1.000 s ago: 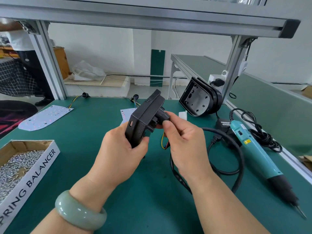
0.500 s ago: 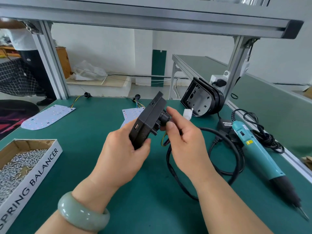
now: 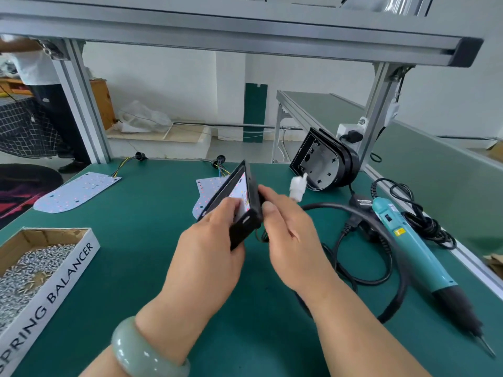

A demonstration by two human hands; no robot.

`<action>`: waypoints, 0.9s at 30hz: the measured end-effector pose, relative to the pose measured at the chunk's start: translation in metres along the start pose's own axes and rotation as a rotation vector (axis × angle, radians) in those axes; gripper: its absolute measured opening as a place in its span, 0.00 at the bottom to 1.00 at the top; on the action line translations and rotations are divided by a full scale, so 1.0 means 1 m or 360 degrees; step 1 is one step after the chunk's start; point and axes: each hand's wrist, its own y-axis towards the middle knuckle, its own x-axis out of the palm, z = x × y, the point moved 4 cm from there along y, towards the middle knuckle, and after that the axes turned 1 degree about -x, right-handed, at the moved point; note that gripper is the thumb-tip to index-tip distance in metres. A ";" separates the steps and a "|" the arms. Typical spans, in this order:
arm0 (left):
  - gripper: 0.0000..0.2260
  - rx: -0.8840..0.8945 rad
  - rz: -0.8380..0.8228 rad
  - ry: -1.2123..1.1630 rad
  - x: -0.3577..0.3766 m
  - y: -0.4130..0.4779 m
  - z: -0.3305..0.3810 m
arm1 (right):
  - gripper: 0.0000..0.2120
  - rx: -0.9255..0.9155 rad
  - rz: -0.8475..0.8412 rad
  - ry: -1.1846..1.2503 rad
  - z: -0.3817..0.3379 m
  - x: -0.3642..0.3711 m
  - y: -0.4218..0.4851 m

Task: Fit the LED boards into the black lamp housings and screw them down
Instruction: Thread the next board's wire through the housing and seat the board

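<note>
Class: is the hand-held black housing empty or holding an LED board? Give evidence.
Holding one: a white LED board shows inside the tilted housing gripped by the left hand.

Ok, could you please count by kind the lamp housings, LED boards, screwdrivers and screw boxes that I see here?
Black lamp housings: 2, the held housing and the leaning housing
LED boards: 3, the left board, the middle board, the board inside the held housing
Electric screwdriver: 1
Box of screws: 1
Total: 7
</note>
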 end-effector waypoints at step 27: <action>0.08 -0.1244 -0.0386 -0.0579 0.023 0.008 -0.079 | 0.47 0.1148 -0.0559 0.0352 0.033 0.005 -0.007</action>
